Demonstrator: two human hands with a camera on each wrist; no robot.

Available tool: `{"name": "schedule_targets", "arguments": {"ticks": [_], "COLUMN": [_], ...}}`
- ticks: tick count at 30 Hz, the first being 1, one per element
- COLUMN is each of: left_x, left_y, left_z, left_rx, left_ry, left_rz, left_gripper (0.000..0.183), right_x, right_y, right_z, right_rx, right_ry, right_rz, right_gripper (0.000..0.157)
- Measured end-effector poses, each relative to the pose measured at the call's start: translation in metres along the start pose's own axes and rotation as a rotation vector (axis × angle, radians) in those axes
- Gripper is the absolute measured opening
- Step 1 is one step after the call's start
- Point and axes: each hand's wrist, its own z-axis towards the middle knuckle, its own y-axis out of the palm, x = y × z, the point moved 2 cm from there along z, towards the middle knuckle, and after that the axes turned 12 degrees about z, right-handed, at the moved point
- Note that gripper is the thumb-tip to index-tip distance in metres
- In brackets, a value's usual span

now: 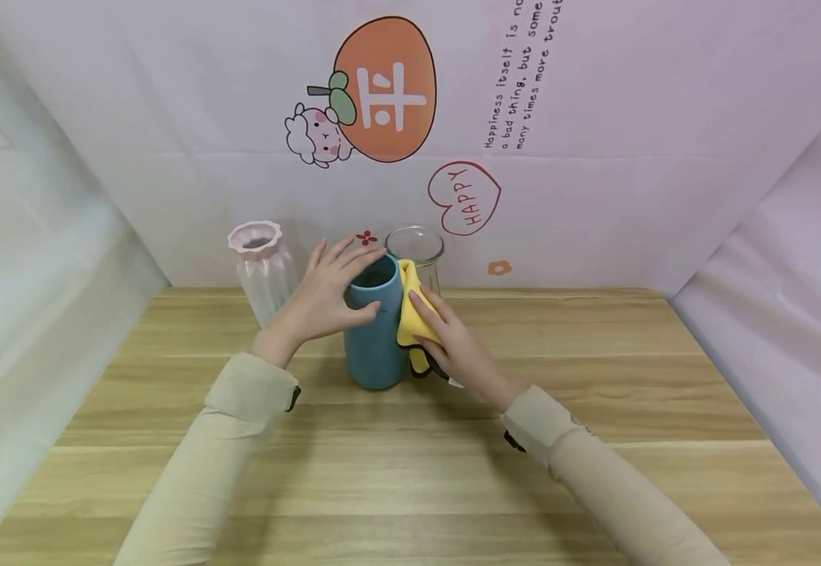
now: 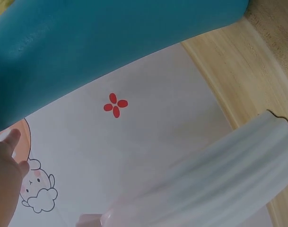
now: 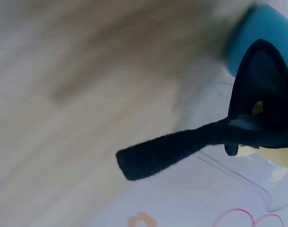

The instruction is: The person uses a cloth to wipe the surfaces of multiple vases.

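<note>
Three vases stand toward the back of a light wood-grain table, its planks running side to side, hand shadows on it. White printed cloth backdrop rises at the far edge; white fabric also hangs left and right, slightly creased. Backdrop prints sit sideways: orange fruit with a sheep, red "HAPPY" heart, lines of English text, small red and orange flowers.

Blue vase upright, mid-table near the back. Left hand spread wide at its mouth, fingers over the rim, thumb in front; can't tell how firm the contact is. Right hand pinches a folded yellow cloth, dark-edged, against the vase's right side. Clear glass vase just behind, partly hidden; pale pink fluted vase on the left, behind the left hand. Person's sleeves beige, cuffs folded.
</note>
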Motion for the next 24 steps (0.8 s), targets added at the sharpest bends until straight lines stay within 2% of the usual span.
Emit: {"name": "schedule_targets", "arguments": {"ticks": [3, 6, 10, 13, 17, 21, 24], "left_x": [-0.001, -0.001, -0.001, -0.002, -0.001, -0.001, -0.001], "left_y": [0.0, 0.0, 0.0, 0.0, -0.001, -0.001, -0.001], "left_z": [0.0, 0.0, 0.0, -0.001, -0.001, -0.001, -0.001], "left_rx": [-0.024, -0.039, -0.041, -0.042, -0.046, -0.048, -0.045], "left_ry": [-0.005, -0.008, -0.01, -0.013, -0.01, -0.005, -0.008], "left_rz": [-0.013, -0.017, -0.021, -0.024, -0.026, -0.022, -0.017], "left_gripper": [0.072, 0.072, 0.073, 0.072, 0.072, 0.071, 0.071], "right_x": [-0.009, -0.014, -0.016, -0.01, 0.005, 0.02, 0.026], "right_y": [-0.008, -0.012, -0.011, -0.004, 0.008, 0.019, 0.023], "right_z": [0.01, 0.017, 0.018, 0.012, -0.006, -0.03, -0.04], "right_rx": [0.043, 0.05, 0.013, -0.027, -0.125, -0.304, -0.385], "right_ry": [-0.03, -0.04, -0.024, -0.003, 0.035, 0.132, 0.203], "right_rz": [-0.008, -0.026, -0.064, -0.092, -0.132, -0.188, -0.177], "right_gripper": [0.059, 0.059, 0.061, 0.063, 0.064, 0.066, 0.068]}}
